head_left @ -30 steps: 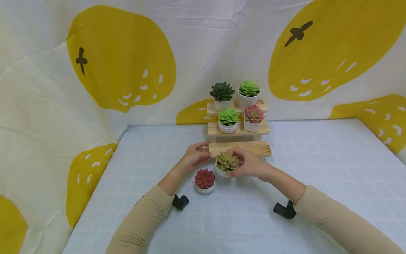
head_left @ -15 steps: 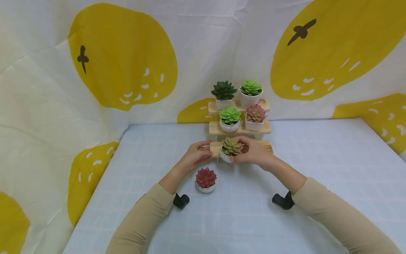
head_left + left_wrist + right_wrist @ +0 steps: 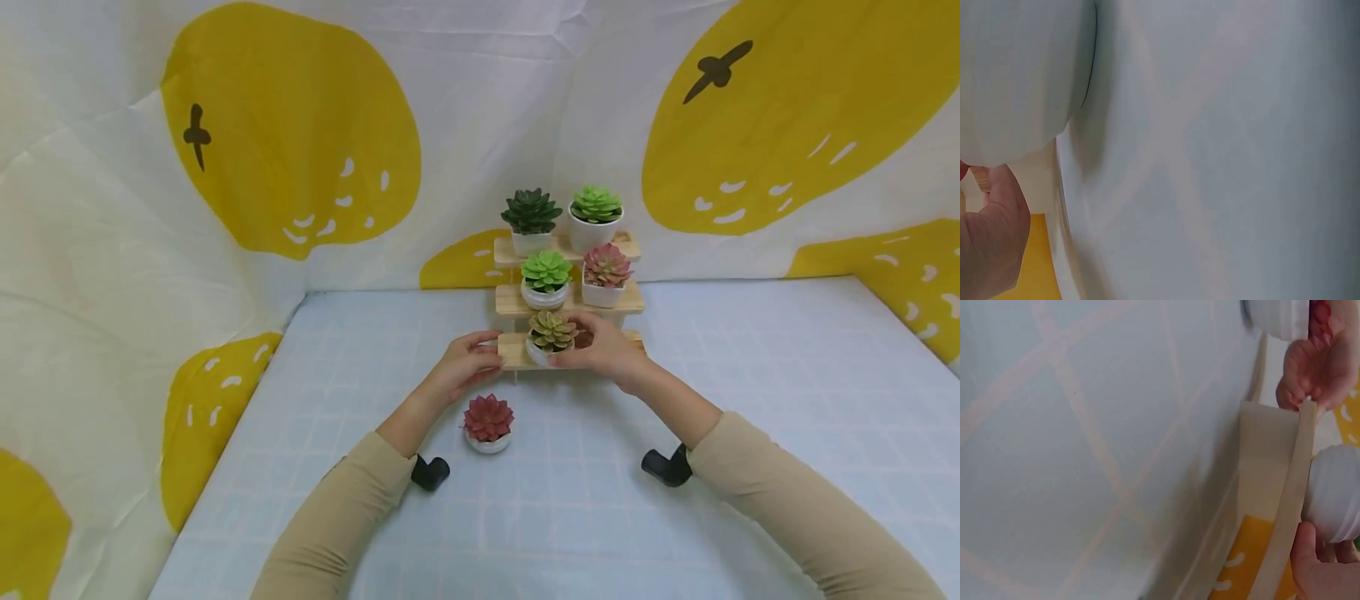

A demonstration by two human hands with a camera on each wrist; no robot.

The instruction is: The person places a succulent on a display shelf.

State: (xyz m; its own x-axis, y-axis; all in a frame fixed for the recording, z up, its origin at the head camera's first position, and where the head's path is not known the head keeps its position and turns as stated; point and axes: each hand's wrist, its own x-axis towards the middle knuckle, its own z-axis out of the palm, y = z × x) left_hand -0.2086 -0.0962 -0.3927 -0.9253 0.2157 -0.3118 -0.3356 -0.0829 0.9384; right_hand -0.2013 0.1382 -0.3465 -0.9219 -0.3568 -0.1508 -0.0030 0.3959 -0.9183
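A potted succulent with yellow-green, pink-edged leaves [image 3: 553, 330] sits at the lowest tier of a wooden stepped plant stand [image 3: 516, 351]. My right hand [image 3: 606, 354] grips its white round pot [image 3: 1334, 494] from the right side. At the left end of that same tier, my left hand [image 3: 465, 367] pinches the board between thumb and fingers. In front of the stand, a red succulent in a white pot [image 3: 488, 421] stands on the table; its pot wall [image 3: 1016, 75] fills the top left of the left wrist view.
On the top tier stand a dark green succulent [image 3: 532, 212] and a bright green one [image 3: 596, 206]. The middle tier bears a light green succulent [image 3: 547, 273] and a pink one [image 3: 607, 268]. Black fittings [image 3: 431, 472] show by both forearms. A lemon-print cloth [image 3: 300, 133] hangs behind.
My right hand has moved the yellow-green succulent from in front of the stand up and back onto the lowest tier. The left hand has kept its hold on the board's end.
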